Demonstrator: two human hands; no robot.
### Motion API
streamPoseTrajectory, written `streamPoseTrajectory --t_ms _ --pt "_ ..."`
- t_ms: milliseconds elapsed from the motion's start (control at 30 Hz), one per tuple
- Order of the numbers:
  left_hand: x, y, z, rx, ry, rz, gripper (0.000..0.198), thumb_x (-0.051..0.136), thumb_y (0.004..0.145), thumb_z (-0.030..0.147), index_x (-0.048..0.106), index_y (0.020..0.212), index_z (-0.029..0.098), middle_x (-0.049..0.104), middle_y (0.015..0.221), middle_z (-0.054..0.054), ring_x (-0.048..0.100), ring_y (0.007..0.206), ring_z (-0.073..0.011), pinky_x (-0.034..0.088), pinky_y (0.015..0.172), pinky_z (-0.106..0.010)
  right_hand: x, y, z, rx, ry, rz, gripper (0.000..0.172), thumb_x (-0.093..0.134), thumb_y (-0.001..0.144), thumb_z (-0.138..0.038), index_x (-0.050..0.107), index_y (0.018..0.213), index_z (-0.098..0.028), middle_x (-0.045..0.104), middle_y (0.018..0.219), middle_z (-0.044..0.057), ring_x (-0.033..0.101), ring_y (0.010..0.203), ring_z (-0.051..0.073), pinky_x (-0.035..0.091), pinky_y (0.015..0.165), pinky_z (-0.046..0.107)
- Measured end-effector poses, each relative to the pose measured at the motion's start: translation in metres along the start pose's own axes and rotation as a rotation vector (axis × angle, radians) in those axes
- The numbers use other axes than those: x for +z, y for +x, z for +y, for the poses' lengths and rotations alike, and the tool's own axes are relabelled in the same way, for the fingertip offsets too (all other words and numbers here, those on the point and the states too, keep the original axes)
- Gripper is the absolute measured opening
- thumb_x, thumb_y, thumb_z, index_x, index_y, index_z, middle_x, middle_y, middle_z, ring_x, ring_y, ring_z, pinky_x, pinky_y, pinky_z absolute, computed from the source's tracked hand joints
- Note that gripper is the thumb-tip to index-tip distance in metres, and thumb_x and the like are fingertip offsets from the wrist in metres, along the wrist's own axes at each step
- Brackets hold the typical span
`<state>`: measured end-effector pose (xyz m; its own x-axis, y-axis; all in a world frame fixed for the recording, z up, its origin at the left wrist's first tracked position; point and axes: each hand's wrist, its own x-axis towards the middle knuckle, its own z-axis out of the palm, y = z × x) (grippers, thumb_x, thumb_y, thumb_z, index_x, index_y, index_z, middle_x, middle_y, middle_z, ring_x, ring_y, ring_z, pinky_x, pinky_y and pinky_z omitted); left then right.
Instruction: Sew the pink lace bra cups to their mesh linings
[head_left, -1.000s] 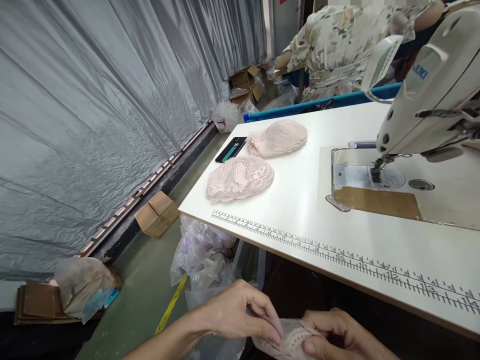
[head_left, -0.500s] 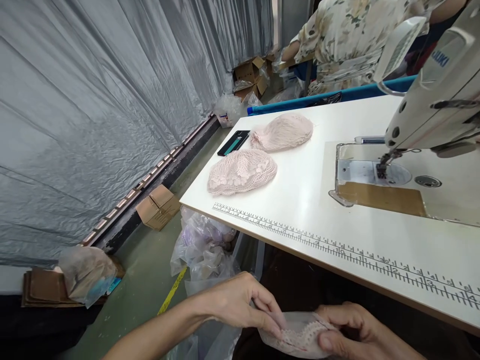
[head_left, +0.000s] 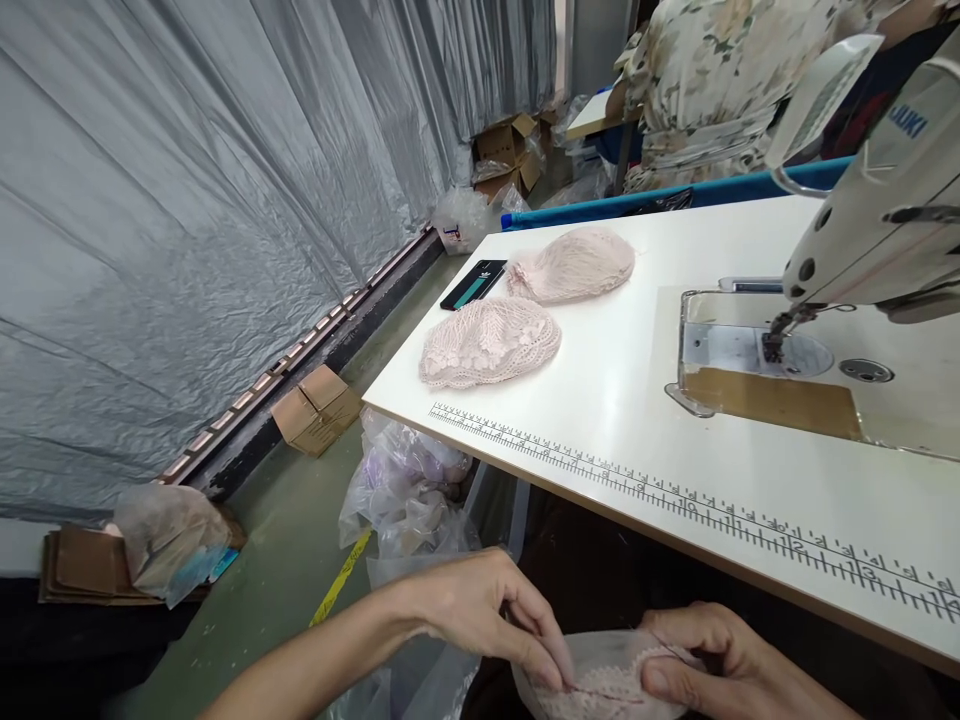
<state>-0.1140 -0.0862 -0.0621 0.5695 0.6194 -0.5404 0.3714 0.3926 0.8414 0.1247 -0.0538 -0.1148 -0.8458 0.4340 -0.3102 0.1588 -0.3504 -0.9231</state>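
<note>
Between my two hands, below the table's front edge, is a pale pink lace piece (head_left: 600, 670) with sheer fabric and a dark reddish line of thread along it. My left hand (head_left: 499, 620) pinches its left side with thumb and fingers. On the right side, my right hand (head_left: 705, 655) grips it, thumb on top. The lower part of the piece runs out of view. Two similar pink lace pieces lie on the white table: a nearer one (head_left: 491, 345) and a farther one (head_left: 574, 265).
A sewing machine (head_left: 877, 220) stands on the right of the white table (head_left: 600, 400), which has a printed ruler along its front. A black and teal phone-like object (head_left: 472, 285) lies beside the lace. Plastic bags (head_left: 409, 480) and a carton (head_left: 315, 408) are on the floor. A person (head_left: 720, 80) sits beyond.
The view has shifted slightly, so the table and machine appear a little farther right. Both hands keep hold of the lace piece, which has tipped and sunk slightly lower.
</note>
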Motion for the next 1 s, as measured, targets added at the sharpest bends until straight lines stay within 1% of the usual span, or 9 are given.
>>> streamPoseTrajectory --t_ms 167,267,333,467,567,667,767,900,1000 --pt "0.001 0.001 0.005 -0.017 -0.081 -0.025 0.043 0.07 0.068 0.057 0.076 0.086 0.018 0.071 0.078 -0.002 0.066 0.075 -0.0161 0.051 0.076 -0.023 0.0 -0.002 0.0 0.001 0.024 0.003 0.048 0.063 0.072 -0.062 0.057 0.059 -0.017 0.037 0.057 -0.003 0.033 0.057 0.011 0.025 0.052 0.024" --pt "0.005 0.006 0.004 -0.061 -0.056 0.012 0.05 0.078 0.058 0.054 0.075 0.092 0.018 0.071 0.077 -0.001 0.066 0.075 -0.016 0.05 0.077 -0.022 0.002 0.0 0.002 0.011 0.091 -0.004 0.047 0.066 0.071 -0.061 0.058 0.061 -0.016 0.037 0.056 -0.004 0.029 0.054 0.01 0.02 0.048 0.023" --pt "0.008 0.01 0.003 -0.094 -0.052 0.05 0.051 0.08 0.055 0.053 0.075 0.092 0.018 0.071 0.074 -0.001 0.067 0.072 -0.0155 0.05 0.076 -0.022 0.001 0.0 0.003 0.016 0.113 -0.004 0.046 0.066 0.072 -0.061 0.06 0.063 -0.016 0.039 0.057 -0.004 0.03 0.054 0.009 0.02 0.049 0.022" --pt "0.008 0.017 0.003 -0.089 -0.096 0.038 0.04 0.077 0.062 0.051 0.076 0.085 0.018 0.07 0.069 -0.001 0.066 0.068 -0.0126 0.05 0.071 -0.019 -0.003 -0.001 0.008 0.007 0.102 0.009 0.047 0.065 0.074 -0.061 0.061 0.066 -0.014 0.037 0.061 -0.004 0.032 0.058 0.011 0.023 0.053 0.023" --pt "0.005 0.021 0.002 -0.076 -0.137 0.004 0.037 0.077 0.063 0.049 0.076 0.084 0.018 0.07 0.068 0.0 0.064 0.066 -0.0102 0.05 0.069 -0.017 -0.008 -0.002 0.012 0.007 0.095 -0.021 0.047 0.061 0.077 -0.061 0.06 0.071 -0.014 0.037 0.064 -0.003 0.033 0.061 0.012 0.025 0.056 0.024" --pt "0.003 0.023 -0.001 -0.087 -0.131 -0.01 0.04 0.077 0.062 0.051 0.076 0.084 0.018 0.07 0.068 0.0 0.063 0.064 -0.0093 0.051 0.068 -0.017 -0.01 -0.002 0.014 -0.019 0.053 -0.04 0.048 0.056 0.08 -0.061 0.058 0.07 -0.014 0.035 0.063 -0.003 0.031 0.06 0.011 0.023 0.054 0.024" --pt "0.001 0.025 -0.004 -0.094 -0.094 -0.013 0.043 0.076 0.061 0.054 0.076 0.085 0.018 0.07 0.069 0.0 0.064 0.065 -0.0101 0.051 0.068 -0.018 -0.01 -0.001 0.014 -0.043 0.031 -0.044 0.047 0.058 0.079 -0.061 0.054 0.066 -0.015 0.033 0.061 -0.004 0.029 0.058 0.01 0.021 0.052 0.024" --pt "-0.002 0.023 -0.003 -0.084 -0.025 -0.022 0.048 0.074 0.063 0.056 0.075 0.091 0.016 0.071 0.072 -0.003 0.065 0.067 -0.0118 0.052 0.068 -0.019 -0.008 0.002 0.011 -0.063 0.008 -0.003 0.047 0.064 0.076 -0.057 0.047 0.06 -0.017 0.031 0.058 -0.006 0.025 0.055 0.009 0.017 0.049 0.024" --pt "-0.004 0.022 0.001 -0.082 -0.017 -0.034 0.051 0.074 0.063 0.055 0.074 0.094 0.015 0.072 0.073 -0.004 0.065 0.068 -0.012 0.052 0.068 -0.018 -0.007 0.002 0.009 -0.075 -0.004 0.029 0.047 0.063 0.076 -0.058 0.047 0.059 -0.017 0.031 0.059 -0.006 0.026 0.056 0.009 0.017 0.05 0.024"
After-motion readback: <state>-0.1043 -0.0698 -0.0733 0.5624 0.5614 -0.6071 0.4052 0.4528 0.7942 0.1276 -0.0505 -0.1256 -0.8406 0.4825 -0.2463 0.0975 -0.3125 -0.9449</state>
